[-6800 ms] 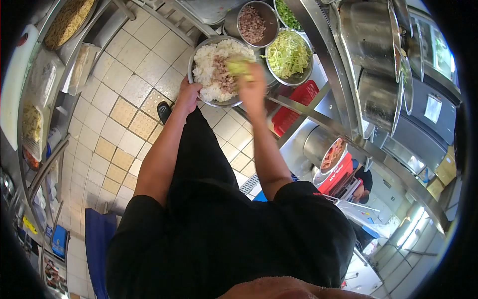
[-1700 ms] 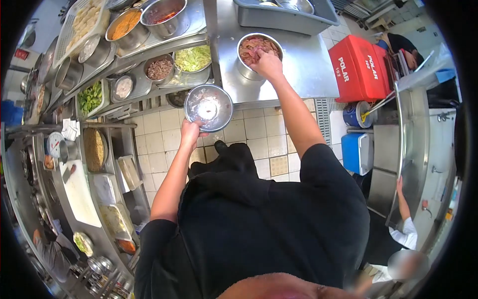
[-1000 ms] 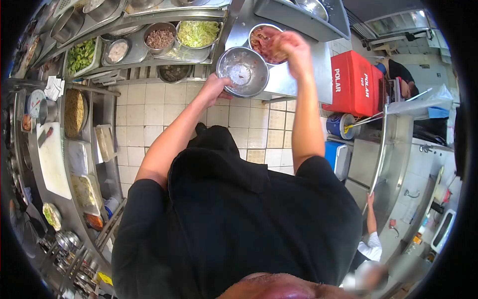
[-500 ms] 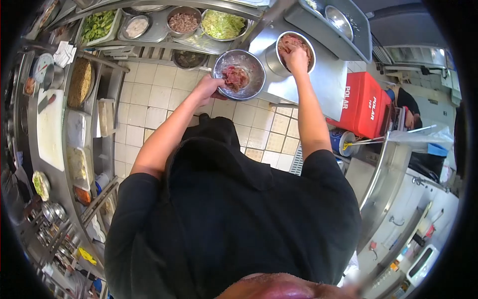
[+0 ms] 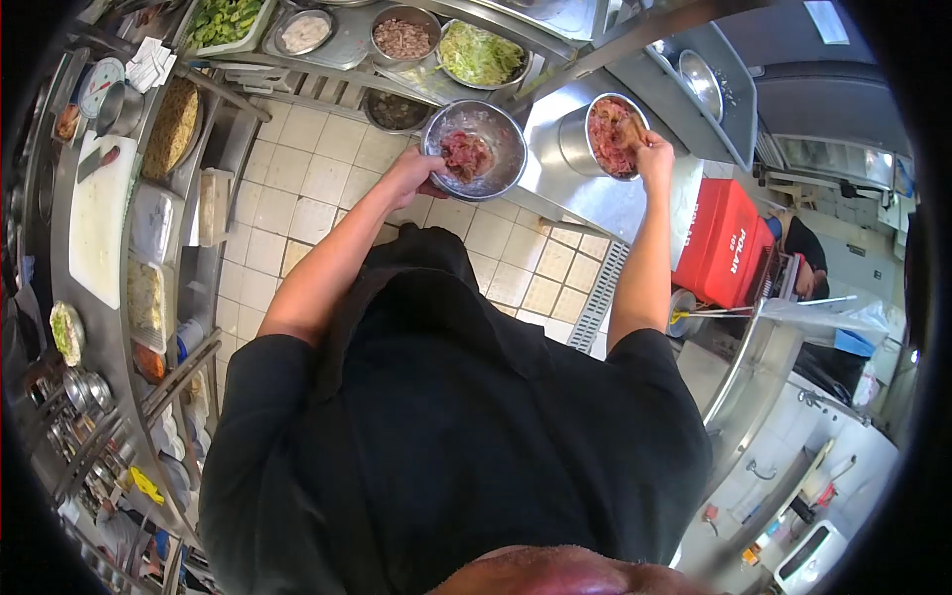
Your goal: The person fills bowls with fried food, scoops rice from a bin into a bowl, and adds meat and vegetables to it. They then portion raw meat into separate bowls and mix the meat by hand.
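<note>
My left hand [image 5: 409, 178] is closed on the near left rim of a metal mixing bowl [image 5: 509, 132]. A small heap of raw sliced meat [image 5: 464, 156] lies in that bowl, which is held out above the floor. To its right, a tall metal pot [image 5: 572, 142] full of raw meat [image 5: 607, 134] stands on the steel counter [image 5: 543, 183]. My right hand [image 5: 653, 157] is at the pot's right rim with its fingers curled inward over the meat. What those fingers hold, if anything, is hard to make out.
Behind the bowl are containers of shredded lettuce [image 5: 481, 55], chopped meat [image 5: 403, 38] and green leaves [image 5: 220, 22]. A grey tub [image 5: 729, 139] stands behind the pot, and a red cooler [image 5: 714, 243] is to the right. On the left, a knife rests on a white cutting board [image 5: 99, 233].
My right hand has moved from the middle of the pot to its right rim, uncovering the meat. The left hand still holds the bowl. The whole view has shifted slightly.
</note>
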`<action>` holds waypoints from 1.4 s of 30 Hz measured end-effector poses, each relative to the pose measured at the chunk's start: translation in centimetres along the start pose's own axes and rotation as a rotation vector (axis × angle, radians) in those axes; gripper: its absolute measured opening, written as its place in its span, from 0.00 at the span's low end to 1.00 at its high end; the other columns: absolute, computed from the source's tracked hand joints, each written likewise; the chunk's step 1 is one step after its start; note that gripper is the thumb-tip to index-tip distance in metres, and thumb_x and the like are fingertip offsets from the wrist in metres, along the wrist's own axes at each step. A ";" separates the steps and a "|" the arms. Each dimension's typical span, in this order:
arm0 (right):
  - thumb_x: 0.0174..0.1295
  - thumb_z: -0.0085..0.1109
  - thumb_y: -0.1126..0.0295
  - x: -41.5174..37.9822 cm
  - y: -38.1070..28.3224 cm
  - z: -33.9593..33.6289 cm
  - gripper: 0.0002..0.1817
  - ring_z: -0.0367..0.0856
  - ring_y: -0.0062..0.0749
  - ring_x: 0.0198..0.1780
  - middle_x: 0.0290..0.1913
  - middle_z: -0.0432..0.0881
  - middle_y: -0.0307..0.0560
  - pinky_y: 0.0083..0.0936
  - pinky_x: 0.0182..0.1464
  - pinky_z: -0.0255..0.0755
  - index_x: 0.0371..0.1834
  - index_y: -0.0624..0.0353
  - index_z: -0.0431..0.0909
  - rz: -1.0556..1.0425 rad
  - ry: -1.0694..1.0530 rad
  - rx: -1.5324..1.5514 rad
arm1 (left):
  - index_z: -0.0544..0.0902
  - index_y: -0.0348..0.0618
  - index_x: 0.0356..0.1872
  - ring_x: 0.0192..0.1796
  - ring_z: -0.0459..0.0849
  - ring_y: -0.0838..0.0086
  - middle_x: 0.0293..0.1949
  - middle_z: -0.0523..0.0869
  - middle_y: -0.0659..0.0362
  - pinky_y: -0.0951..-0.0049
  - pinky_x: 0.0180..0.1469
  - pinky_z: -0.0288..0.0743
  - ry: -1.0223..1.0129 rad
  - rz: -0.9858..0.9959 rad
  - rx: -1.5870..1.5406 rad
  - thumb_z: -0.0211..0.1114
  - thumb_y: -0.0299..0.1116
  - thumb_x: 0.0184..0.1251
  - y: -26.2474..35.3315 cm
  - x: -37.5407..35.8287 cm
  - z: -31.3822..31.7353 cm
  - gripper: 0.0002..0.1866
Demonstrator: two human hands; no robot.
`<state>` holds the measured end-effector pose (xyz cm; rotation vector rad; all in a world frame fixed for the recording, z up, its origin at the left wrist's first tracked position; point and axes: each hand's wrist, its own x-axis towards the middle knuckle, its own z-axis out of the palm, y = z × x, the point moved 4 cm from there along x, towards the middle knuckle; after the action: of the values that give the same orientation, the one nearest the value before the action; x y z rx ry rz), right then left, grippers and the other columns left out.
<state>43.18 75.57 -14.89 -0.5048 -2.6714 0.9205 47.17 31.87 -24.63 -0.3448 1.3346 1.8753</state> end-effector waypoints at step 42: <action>0.55 0.61 0.78 -26.4 -56.5 33.6 0.15 0.78 0.40 0.56 0.58 0.78 0.52 0.27 0.56 0.71 0.48 0.61 0.81 -0.695 -0.534 0.641 | 0.71 0.30 0.57 0.44 0.85 0.63 0.51 0.80 0.45 0.63 0.33 0.86 0.670 0.474 -0.160 0.59 0.26 0.54 15.6 -27.6 -40.6 0.26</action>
<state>41.61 5.06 -8.39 0.8510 -2.4041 1.6940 44.99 -18.46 -13.68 -0.8579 1.8229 2.3849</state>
